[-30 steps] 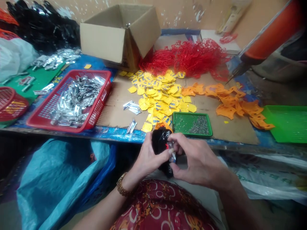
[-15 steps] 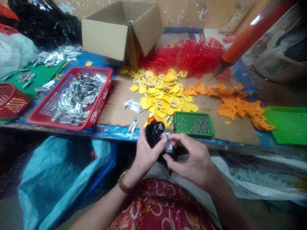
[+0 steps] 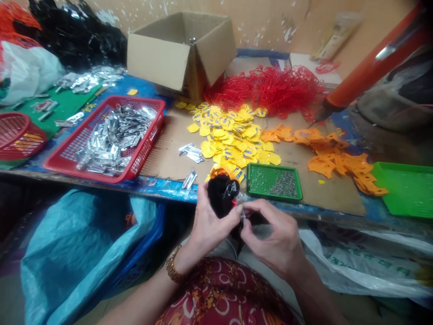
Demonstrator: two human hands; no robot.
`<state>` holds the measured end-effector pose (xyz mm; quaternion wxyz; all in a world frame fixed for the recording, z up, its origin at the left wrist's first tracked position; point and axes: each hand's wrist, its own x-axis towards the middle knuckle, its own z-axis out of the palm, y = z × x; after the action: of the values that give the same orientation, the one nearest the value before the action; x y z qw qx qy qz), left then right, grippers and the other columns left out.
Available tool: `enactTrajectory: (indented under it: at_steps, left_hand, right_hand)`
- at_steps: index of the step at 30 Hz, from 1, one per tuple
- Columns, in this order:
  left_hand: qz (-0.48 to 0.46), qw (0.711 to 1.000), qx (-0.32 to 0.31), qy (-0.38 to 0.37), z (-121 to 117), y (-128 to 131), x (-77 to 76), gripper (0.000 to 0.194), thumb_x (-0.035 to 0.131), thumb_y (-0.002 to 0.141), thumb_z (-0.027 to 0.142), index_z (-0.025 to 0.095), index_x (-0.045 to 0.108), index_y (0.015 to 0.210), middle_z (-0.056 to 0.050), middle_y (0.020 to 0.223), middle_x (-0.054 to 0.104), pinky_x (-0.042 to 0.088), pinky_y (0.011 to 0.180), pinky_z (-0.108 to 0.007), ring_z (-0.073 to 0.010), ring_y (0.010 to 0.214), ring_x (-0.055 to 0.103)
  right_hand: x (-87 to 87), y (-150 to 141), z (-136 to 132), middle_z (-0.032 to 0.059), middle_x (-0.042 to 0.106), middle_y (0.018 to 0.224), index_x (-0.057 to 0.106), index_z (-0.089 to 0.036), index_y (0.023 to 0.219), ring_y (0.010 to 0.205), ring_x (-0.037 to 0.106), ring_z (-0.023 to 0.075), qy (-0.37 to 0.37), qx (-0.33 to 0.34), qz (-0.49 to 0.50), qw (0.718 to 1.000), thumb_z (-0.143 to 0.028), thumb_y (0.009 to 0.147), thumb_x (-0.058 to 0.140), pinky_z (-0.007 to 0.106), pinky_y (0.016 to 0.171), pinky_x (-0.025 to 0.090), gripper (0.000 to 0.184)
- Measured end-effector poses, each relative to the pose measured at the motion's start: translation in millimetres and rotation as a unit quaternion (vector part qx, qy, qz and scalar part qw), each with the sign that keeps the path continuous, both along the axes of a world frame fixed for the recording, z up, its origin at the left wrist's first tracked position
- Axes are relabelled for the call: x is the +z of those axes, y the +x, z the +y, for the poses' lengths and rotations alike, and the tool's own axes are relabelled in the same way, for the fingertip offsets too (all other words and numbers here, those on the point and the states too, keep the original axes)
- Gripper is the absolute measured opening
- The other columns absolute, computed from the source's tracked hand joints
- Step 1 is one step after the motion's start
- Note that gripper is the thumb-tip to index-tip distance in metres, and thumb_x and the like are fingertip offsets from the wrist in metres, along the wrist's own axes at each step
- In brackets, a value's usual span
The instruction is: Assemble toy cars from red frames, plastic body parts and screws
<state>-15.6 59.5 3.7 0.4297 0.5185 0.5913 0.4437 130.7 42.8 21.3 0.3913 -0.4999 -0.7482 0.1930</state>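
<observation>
Left hand curled round a soft black bundle, fingers wrapped up its side, held over my lap just past the edge of the tabletop. Right hand closed to a tight pinch, thumb and fingertips on a small silver packet pressed against the bundle; packet mostly hidden, can't tell how it sits. Red tab showing beside it. Nearest on the tabletop: yellow tags in a loose heap, green tray of small metal pieces just right of them. Further left, red basket piled with foil packets. Loose packets on cardboard sheet
</observation>
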Motion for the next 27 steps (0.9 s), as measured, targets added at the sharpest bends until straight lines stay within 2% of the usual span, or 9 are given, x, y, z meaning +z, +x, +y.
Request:
enactTrajectory:
  at_steps: [3, 8, 18, 27]
  left_hand:
    - [0.01, 1.0, 0.003, 0.015, -1, 3, 2.3, 0.058, 0.072, 0.071, 0.032, 0.018, 0.04, 0.117, -0.007, 0.105, 0.062, 0.053, 0.088, -0.039, -0.0224, 0.095, 0.064]
    - [0.056, 0.998, 0.021, 0.029, -1, 4, 1.8, 0.064, 0.073, 0.07, 0.033, 0.016, 0.039, 0.121, -0.01, 0.112, 0.059, 0.052, 0.09, -0.041, -0.0255, 0.101, 0.062]
    - [0.063, 0.997, 0.027, 0.036, -2, 5, 0.9, 0.069, 0.077, 0.068, 0.037, 0.019, 0.038, 0.122, -0.01, 0.114, 0.058, 0.053, 0.089, -0.042, -0.0269, 0.103, 0.062]
    - [0.099, 0.986, 0.063, 0.118, -6, 10, -0.4, 0.074, 0.078, 0.066, 0.036, 0.019, 0.036, 0.124, -0.011, 0.117, 0.056, 0.051, 0.094, -0.042, -0.0282, 0.109, 0.06]
  right_hand:
    - [-2.8, 1, 0, 0.0014, 0.069, 0.079, 0.065, -0.018, 0.09, 0.071, 0.066, 0.0134, 0.001, -0.009, 0.001, 1.0, -0.008, 0.076, 0.058, 0.025, 0.068, 0.054, 0.019]
    - [-6.7, 2, 0, 0.0037, 0.072, 0.086, 0.065, -0.017, 0.098, 0.075, 0.07, 0.0161, 0.007, -0.007, -0.005, 1.0, -0.014, 0.073, 0.063, 0.026, 0.071, 0.057, 0.026]
    - [-7.8, 0, 0, 0.0017, 0.072, 0.082, 0.064, -0.019, 0.093, 0.07, 0.07, 0.0164, -0.026, -0.04, 0.027, 0.998, -0.015, 0.071, 0.061, 0.027, 0.065, 0.057, 0.023]
    - [-18.2, 0, -4, 0.007, 0.073, 0.09, 0.065, -0.018, 0.099, 0.081, 0.071, 0.0192, -0.012, -0.042, 0.08, 0.996, -0.014, 0.076, 0.063, 0.032, 0.074, 0.06, 0.023]
